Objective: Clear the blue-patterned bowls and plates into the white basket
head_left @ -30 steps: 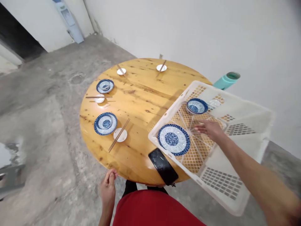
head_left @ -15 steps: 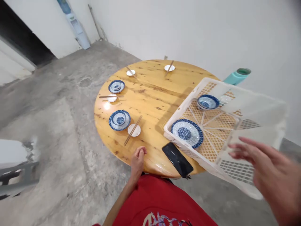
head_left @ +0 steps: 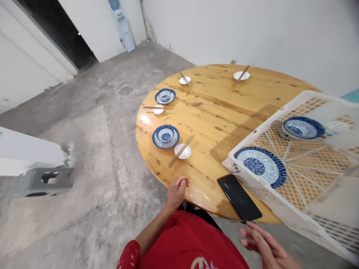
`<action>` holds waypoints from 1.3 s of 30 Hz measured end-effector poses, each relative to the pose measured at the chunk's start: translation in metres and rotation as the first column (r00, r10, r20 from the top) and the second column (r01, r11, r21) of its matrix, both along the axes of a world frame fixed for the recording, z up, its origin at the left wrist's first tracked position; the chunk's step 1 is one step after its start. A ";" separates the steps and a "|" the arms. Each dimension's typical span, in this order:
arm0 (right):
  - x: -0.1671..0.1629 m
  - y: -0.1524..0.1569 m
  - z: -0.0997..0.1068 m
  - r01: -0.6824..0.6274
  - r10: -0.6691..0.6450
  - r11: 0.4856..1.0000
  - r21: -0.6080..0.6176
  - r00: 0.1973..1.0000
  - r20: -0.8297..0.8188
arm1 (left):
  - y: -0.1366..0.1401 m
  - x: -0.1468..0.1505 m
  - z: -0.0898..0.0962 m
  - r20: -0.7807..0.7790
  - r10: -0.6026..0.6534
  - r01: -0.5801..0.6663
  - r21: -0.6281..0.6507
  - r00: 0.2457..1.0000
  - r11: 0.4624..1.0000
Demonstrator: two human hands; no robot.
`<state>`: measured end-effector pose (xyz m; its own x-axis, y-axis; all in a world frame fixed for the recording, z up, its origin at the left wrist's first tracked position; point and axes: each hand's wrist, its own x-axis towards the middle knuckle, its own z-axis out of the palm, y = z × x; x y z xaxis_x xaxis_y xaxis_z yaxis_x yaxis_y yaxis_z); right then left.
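Note:
My left hand (head_left: 177,189) rests at the table's near edge, its fingers curled closed with nothing showing in them. Below the black phone (head_left: 239,198), my right hand (head_left: 263,244) hangs with its fingers stretched out, holding nothing. Beside the phone stands a white plastic basket (head_left: 259,130). In it lie a blue-and-white plate (head_left: 262,167) and, farther back, a blue-rimmed bowl (head_left: 303,127). Just beyond my left hand is a small white dish (head_left: 182,151) with chopsticks (head_left: 190,139) across it. To its left, a blue-patterned bowl (head_left: 165,135) sits on a matching plate (head_left: 158,144).
Along the round wooden table's (head_left: 213,123) far side are another bowl on a plate (head_left: 165,96) and more white dishes (head_left: 241,76) with chopsticks. A grey stool (head_left: 42,181) stands on the floor at left. A water dispenser (head_left: 124,30) is by the wall.
My right hand has moved from over the basket down and left to below the phone. The view has swung left, so the table appears farther right. My left hand keeps its place at the edge.

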<state>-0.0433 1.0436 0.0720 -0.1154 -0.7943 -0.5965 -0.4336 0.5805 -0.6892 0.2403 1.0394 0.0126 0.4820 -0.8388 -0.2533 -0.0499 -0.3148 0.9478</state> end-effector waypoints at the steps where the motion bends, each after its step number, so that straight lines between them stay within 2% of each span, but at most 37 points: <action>1: 0.001 -0.007 0.001 -0.014 0.014 1.000 -0.013 1.000 0.005 | 0.002 0.001 0.002 0.020 0.025 -0.025 -0.001 0.999 1.000; 5: 0.011 -0.039 -0.006 -0.021 0.036 0.992 -0.121 0.991 0.126 | 0.018 0.002 0.009 0.056 0.141 -0.143 0.030 0.988 0.989; 9: 0.022 -0.062 -0.019 -0.031 0.073 0.984 -0.175 0.967 0.244 | 0.036 0.006 0.014 0.062 0.197 -0.201 0.073 0.978 0.977; 14: 0.043 -0.061 -0.017 0.009 0.049 0.983 -0.184 0.950 0.308 | 0.034 0.026 0.016 0.052 0.245 -0.248 0.069 0.968 0.966; 17: 0.063 -0.049 -0.017 0.018 0.032 0.984 -0.177 0.961 0.274 | 0.024 0.048 0.015 0.017 0.211 -0.211 0.025 0.977 0.977; 21: 0.106 -0.032 -0.025 0.116 -0.072 0.983 -0.145 0.958 0.278 | 0.020 0.097 0.015 0.031 0.101 -0.101 -0.004 0.994 0.995; 26: 0.197 -0.010 -0.033 0.260 -0.208 0.955 -0.144 0.930 0.302 | 0.036 0.197 0.015 0.096 -0.021 0.022 -0.010 0.995 1.000; 31: 0.290 0.008 -0.027 0.248 -0.195 0.960 -0.129 0.924 0.330 | 0.046 0.290 0.014 0.129 -0.076 0.066 0.076 0.989 0.995; 35: 0.330 -0.001 -0.022 0.218 -0.164 0.963 -0.160 0.941 0.297 | 0.031 0.325 0.014 0.110 -0.137 0.127 0.091 0.985 0.988; 39: 0.353 -0.036 -0.027 0.267 -0.218 0.953 -0.142 0.932 0.290 | 0.003 0.339 0.015 0.101 -0.186 0.181 0.057 0.977 0.982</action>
<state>0.3095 1.0079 0.0448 -0.1729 -0.8573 -0.4848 -0.0798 0.5028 -0.8607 0.5792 1.0426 0.0276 0.3468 -0.9038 -0.2507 -0.2097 -0.3352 0.9185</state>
